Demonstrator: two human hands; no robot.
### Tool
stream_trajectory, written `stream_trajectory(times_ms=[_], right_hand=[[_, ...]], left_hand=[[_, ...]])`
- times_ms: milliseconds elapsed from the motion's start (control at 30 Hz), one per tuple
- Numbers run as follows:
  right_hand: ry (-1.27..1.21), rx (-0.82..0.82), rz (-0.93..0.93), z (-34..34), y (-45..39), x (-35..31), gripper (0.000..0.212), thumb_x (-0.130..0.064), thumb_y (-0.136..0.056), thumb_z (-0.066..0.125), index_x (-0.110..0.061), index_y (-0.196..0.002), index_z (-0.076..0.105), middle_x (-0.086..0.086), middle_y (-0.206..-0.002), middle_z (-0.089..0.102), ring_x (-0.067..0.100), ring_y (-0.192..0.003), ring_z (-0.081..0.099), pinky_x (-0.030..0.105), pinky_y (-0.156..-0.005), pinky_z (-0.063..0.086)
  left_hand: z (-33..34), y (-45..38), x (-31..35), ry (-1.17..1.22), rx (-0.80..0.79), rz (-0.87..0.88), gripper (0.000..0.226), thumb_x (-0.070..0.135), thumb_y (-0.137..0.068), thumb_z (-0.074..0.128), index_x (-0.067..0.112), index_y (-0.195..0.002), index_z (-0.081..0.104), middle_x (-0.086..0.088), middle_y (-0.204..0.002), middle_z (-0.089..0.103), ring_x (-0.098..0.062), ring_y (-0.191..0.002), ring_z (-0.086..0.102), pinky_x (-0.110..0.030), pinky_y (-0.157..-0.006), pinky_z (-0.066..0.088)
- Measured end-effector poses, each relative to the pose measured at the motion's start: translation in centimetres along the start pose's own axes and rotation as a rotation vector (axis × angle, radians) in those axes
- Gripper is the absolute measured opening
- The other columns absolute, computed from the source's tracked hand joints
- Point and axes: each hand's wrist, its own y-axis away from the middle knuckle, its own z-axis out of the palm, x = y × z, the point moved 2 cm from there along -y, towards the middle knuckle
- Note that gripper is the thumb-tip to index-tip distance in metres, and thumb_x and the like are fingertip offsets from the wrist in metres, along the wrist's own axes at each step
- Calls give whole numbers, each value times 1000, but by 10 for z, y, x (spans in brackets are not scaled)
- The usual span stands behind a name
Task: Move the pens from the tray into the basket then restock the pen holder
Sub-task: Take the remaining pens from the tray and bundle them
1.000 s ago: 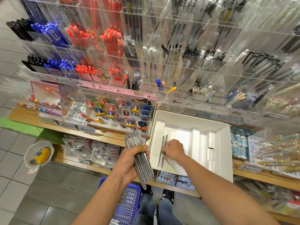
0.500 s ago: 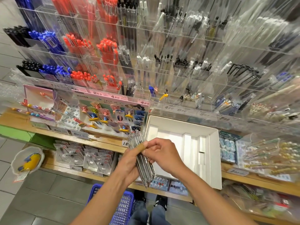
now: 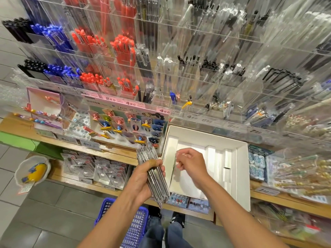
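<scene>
Standing at a stationery shelf, we see a yellow-and-blue item in a pale dish (image 3: pixel 32 171) at far left, hanging below the wooden shelf (image 3: pixel 114 151). Low in the frame, a blue basket (image 3: pixel 132 228) sits on the floor by our feet. Our left hand (image 3: pixel 143 179) grips a thick bundle of clear pens (image 3: pixel 155 178), fingers curled round them, their ends pointing up toward the display. Just right, our right hand (image 3: pixel 190 164) hovers over the white tray (image 3: pixel 241 169), its fingers loosely curled; we cannot tell if they pinch anything. The tray rests on the shelf, its white dividers bare. Above runs the clear acrylic pen holder (image 3: pixel 179 72), stocked with black, blue, red and clear pens.
</scene>
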Motion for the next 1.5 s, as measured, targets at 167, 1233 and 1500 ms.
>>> stream_trajectory(times_ms=[167,1233,1500], right_hand=[[499,55,210,8,-51,45,10,-6,-74,61,-16,-74,63,1,-70,52,22,-66,54,28,-60,41],[1056,-121,-31,-3,-56,82,23,-19,-85,59,-12,-97,41,4,-86,53,20,-70,49,29,-57,37],[712,-178,-16,-35,-44,63,36,-14,-88,55,-16,-56,38,-1,-52,36,16,-47,35,26,-48,25]], left_hand=[[-10,-3,3,41,12,-16,18,3,-68,67,0,-85,62,-12,-69,61,-18,-59,61,-28,-59,56],[-64,44,-27,54,155,144,26,6,-65,76,-5,-88,70,-17,-79,69,-22,-66,67,-32,-61,59],[-66,71,-63,166,223,213,39,5,-68,68,-9,-104,63,-17,-82,73,-20,-66,69,-31,-63,59]])
